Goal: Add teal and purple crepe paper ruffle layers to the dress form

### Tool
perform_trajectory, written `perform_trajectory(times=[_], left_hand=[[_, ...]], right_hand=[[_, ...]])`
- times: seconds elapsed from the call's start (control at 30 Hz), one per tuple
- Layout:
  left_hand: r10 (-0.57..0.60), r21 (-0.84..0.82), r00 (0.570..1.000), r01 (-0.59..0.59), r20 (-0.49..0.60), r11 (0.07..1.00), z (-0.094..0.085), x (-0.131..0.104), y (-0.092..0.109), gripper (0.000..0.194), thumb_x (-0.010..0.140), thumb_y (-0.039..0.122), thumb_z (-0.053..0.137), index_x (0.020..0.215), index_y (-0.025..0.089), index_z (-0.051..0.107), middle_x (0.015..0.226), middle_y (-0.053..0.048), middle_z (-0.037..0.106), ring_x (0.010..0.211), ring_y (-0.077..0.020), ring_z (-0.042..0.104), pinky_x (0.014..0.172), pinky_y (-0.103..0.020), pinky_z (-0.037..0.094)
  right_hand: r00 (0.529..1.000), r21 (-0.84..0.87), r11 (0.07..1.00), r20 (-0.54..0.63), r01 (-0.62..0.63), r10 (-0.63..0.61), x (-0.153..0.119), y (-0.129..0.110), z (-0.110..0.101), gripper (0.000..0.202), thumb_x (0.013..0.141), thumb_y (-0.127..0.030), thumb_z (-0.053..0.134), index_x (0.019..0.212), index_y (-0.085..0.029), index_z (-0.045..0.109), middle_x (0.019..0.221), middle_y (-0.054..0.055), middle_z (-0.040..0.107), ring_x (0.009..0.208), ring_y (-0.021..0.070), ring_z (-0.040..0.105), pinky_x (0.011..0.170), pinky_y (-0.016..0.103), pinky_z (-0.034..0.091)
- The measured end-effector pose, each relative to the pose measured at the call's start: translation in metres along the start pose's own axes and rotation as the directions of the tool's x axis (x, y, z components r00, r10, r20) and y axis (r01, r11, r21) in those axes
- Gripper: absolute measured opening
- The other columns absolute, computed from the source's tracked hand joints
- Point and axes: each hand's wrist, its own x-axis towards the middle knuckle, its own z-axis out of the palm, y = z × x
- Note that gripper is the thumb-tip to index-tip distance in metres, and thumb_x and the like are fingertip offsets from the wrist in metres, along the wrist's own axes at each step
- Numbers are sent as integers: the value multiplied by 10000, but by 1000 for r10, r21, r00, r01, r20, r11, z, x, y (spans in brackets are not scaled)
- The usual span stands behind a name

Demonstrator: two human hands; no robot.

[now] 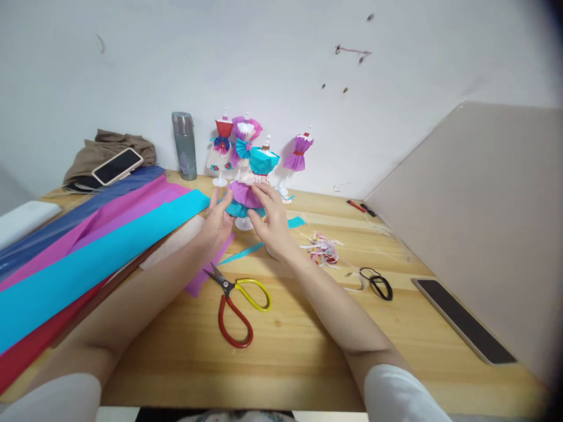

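Observation:
A small dress-form mannequin stands on a white round base [244,224] in front of me. It wears a crepe-paper dress [247,196] with a turquoise bodice, a pale pink layer, a purple layer and a turquoise hem. My left hand [220,217] grips the skirt at its left edge, thumb towards me. On the other side my right hand [273,220] has its fingers over the purple layer and its thumb by the hem. Open-bladed scissors [226,286] with one yellow and one red handle lie below my hands, beside a purple paper piece [196,286] and a turquoise strip [241,253].
Several other dressed mannequins [299,153] and a grey thermos [183,146] stand along the wall. Crepe-paper sheets [109,246] cover the left side. To the right are paper scraps [324,249], black hair ties [378,284] and a dark flat panel [464,319].

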Motion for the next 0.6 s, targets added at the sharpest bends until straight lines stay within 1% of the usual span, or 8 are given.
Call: perform_trajectory(times=[0.07,0.1,0.2,0.27,0.33,0.43,0.6], left_hand=[[120,18,993,-120,-18,993,4,0,-5,560,880,189,697,1389,341,519,1083,8,740,1007,-155,707,860,-260,563],[153,36,988,-152,-29,988,6,0,-7,576,868,167,702,1388,335,521,1081,4,739,1006,-155,706,863,-263,564],[170,78,983,-164,-72,983,10,5,-12,641,813,127,739,1385,316,520,1078,1,735,997,-152,702,869,-263,559],[183,98,978,-173,-105,980,12,10,-13,653,776,97,757,1359,291,534,1040,0,734,965,-148,700,861,-254,552],[191,128,974,-175,-122,976,13,13,-14,607,758,67,753,1295,283,573,987,7,735,921,-142,699,837,-243,549],[180,170,977,-159,-114,973,13,13,-14,515,751,57,737,1198,283,619,940,22,737,873,-140,698,800,-245,553],[156,196,980,-130,-125,972,13,11,-15,447,745,55,716,1133,266,640,946,19,743,908,-162,702,835,-290,556]], right_hand=[[1000,30,999,-16,-14,14,0,3,-2,474,922,-280,528,1392,-211,523,1402,159,552,1357,291,480,1148,561,388],[1000,41,999,-18,-18,19,1,5,-2,469,922,-281,529,1386,-217,531,1395,153,560,1351,290,486,1147,561,389],[1000,52,998,-17,-21,21,1,9,-3,457,920,-285,523,1372,-220,550,1386,147,572,1345,287,492,1147,561,384],[1000,42,999,-19,-17,18,1,10,-3,454,918,-281,516,1364,-210,558,1384,152,574,1346,286,491,1151,560,377],[999,38,999,-32,-16,18,2,9,-4,452,915,-269,512,1357,-191,565,1374,162,580,1340,285,497,1150,552,380],[998,61,997,-45,-40,43,5,5,-6,440,923,-255,497,1352,-186,565,1375,157,585,1334,269,507,1146,518,395],[993,112,987,-24,-113,116,8,-3,-12,472,923,-263,476,1392,-234,524,1427,126,558,1378,266,475,1135,504,409]])
